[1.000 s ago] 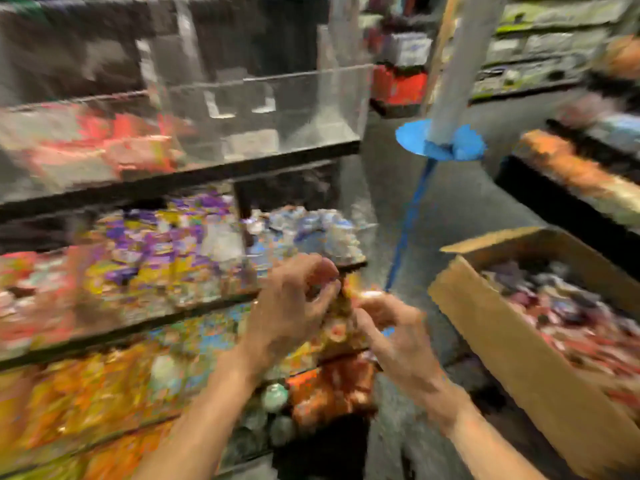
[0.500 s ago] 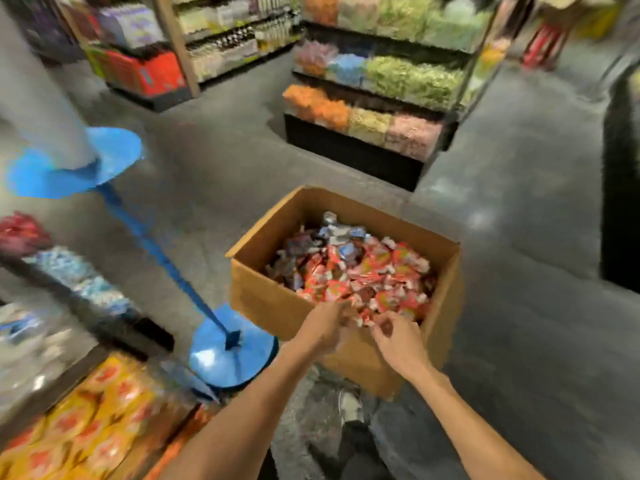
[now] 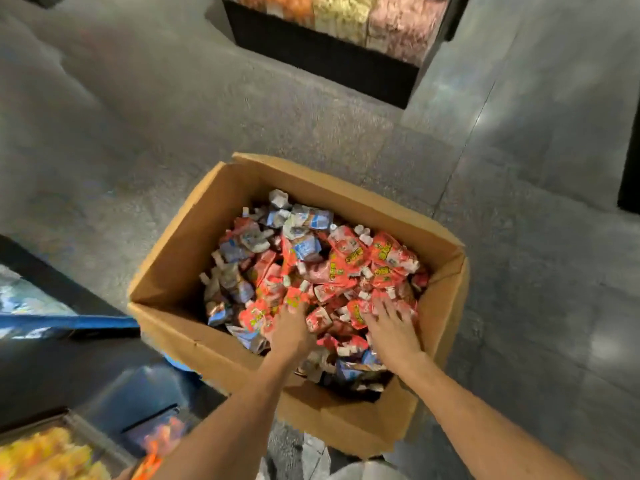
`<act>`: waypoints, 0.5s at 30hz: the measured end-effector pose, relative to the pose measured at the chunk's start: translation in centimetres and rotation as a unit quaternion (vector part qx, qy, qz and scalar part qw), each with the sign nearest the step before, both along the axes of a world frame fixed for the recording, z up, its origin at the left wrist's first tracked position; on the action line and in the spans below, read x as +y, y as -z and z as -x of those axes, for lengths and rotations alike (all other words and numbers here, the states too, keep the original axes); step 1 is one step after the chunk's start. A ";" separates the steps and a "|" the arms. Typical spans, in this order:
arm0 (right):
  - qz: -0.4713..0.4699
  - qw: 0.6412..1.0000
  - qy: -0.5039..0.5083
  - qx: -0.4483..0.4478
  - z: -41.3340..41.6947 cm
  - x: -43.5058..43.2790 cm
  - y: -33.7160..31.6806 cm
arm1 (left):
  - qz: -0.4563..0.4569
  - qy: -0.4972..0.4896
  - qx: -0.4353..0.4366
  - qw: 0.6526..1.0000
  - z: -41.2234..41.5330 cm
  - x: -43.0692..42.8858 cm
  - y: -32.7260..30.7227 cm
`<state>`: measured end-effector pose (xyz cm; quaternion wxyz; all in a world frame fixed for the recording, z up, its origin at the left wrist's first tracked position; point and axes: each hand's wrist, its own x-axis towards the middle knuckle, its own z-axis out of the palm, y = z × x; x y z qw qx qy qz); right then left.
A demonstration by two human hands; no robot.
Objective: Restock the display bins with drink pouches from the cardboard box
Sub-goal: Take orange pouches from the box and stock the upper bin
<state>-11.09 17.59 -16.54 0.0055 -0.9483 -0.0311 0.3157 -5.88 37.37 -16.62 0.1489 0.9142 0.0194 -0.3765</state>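
Observation:
The open cardboard box stands on the grey floor in front of me, filled with loose drink pouches. Red pouches fill the middle and right; blue-and-white pouches lie at the back and left. My left hand reaches into the red pouches near the box's front, with its fingertips buried among them. My right hand lies on the pouches at the right with its fingers spread. A display bin with yellow and orange packs shows at the bottom left.
A dark shelf edge with a blue strip runs along the left. A black display stand with orange, yellow and pink goods sits across the aisle at the top. Grey floor surrounds the box.
My view has swung from the display bins on the left to the box and dropped closer over it. Both hands went from the bins into the box and now rest among the pouches.

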 end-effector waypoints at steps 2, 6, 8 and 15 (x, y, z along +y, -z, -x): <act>0.047 0.996 -0.067 0.035 -0.8 -0.7 1.4 | -0.013 0.004 0.010 1.000 -1.0 -0.3 2.1; 0.093 0.985 -0.130 0.056 -1.9 -1.5 2.7 | -0.022 0.013 0.024 0.999 -1.7 -1.2 5.3; 0.116 0.980 -0.149 0.063 -2.2 -1.4 3.2 | -0.040 0.027 0.021 0.999 -1.8 -1.4 6.4; 0.146 0.973 -0.169 0.052 -3.2 -1.2 4.6 | -0.049 0.023 -0.059 0.997 -1.5 -0.6 9.4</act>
